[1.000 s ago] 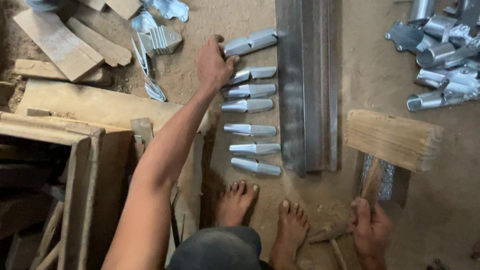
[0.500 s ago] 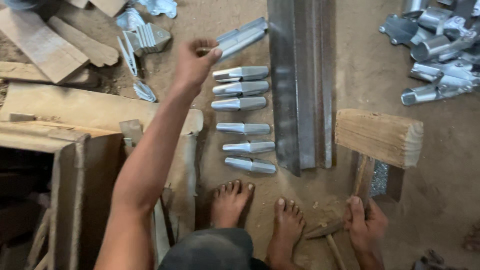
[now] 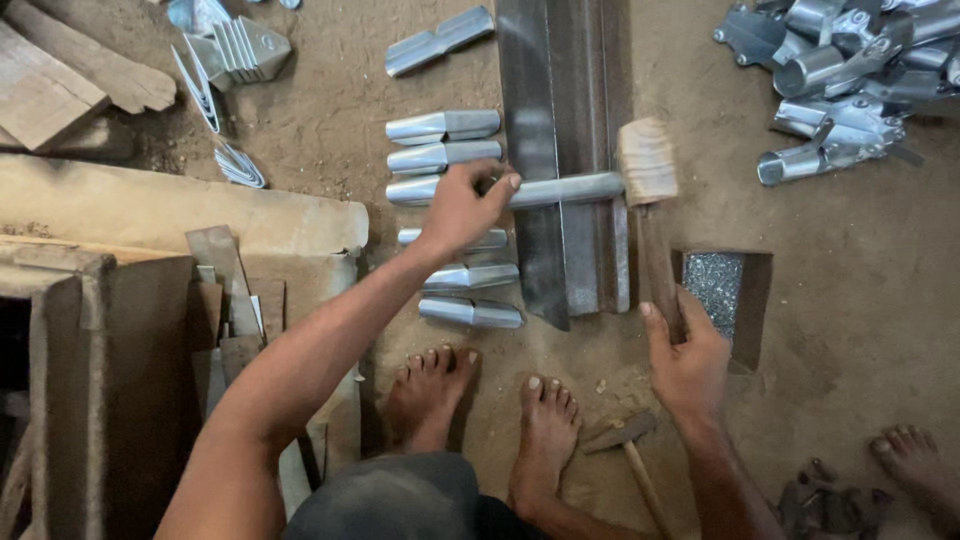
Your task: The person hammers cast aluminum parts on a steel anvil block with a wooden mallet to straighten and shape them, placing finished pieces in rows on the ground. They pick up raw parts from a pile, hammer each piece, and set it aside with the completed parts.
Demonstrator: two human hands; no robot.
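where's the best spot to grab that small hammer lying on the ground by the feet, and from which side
Take the small hammer by its wooden handle, coming from above on the right-foot side. It lies flat on the dirt, its metal head toward the right foot and the handle running down and away, free of other things.

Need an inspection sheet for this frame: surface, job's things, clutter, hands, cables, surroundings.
Surface: bare dirt floor, with a square pit beside the rail.
Job's things: metal tube lies across the steel rail; wooden mallet has its head at the tube's end.
Clutter: row of flattened tube pieces left of the rail; pile of metal fittings top right; small hammer by the feet.
Hands: left hand grips the tube; right hand grips the mallet handle.
Cables: nothing seen.
Surroundings: wooden planks and wooden box on the left; another person's foot bottom right.
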